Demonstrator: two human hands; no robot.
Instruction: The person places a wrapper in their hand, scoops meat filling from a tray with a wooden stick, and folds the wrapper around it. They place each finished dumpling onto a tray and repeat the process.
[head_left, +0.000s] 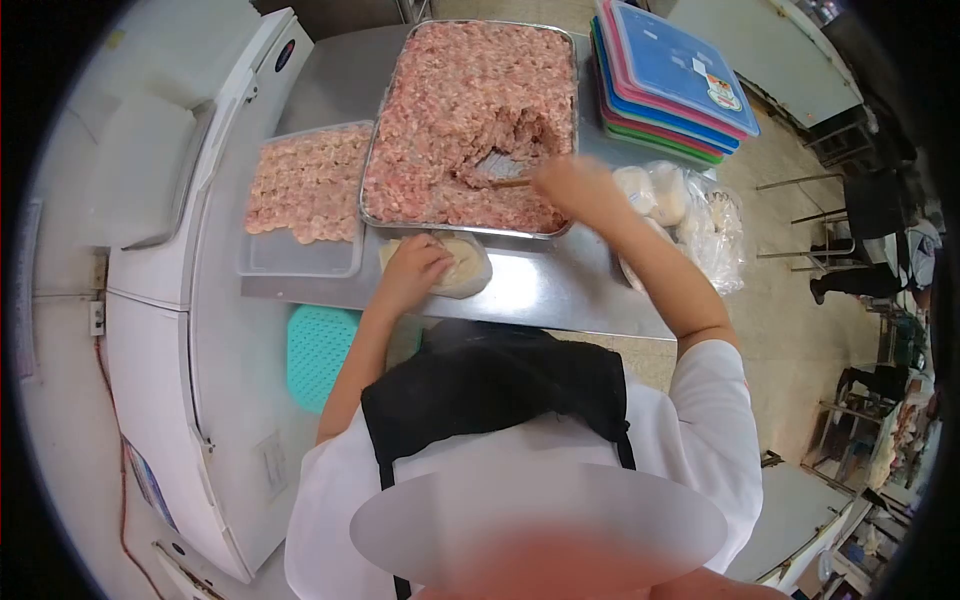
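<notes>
My right hand (578,190), slightly blurred, is closed around a thin wooden stick (512,182) that reaches into the minced meat filling (465,100). The filling heaps a large metal tray (366,190), with a hollow dug down to the tray's bottom near my right hand. Just in front of the tray, my left hand (415,266) has its fingers curled onto pale dumpling wrappers (465,268) lying in a clear bag. How many wrappers the fingers pinch is hidden. To the left, a clear plastic tray (300,258) holds rows of formed dumplings (305,185).
Stacked coloured plastic lids or trays (680,60) stand at the back right of the steel table (530,285). Bags of more pale wrappers (690,215) lie right of my right hand. A white freezer (150,350) borders the left side; a teal perforated stool (318,355) sits below the table edge.
</notes>
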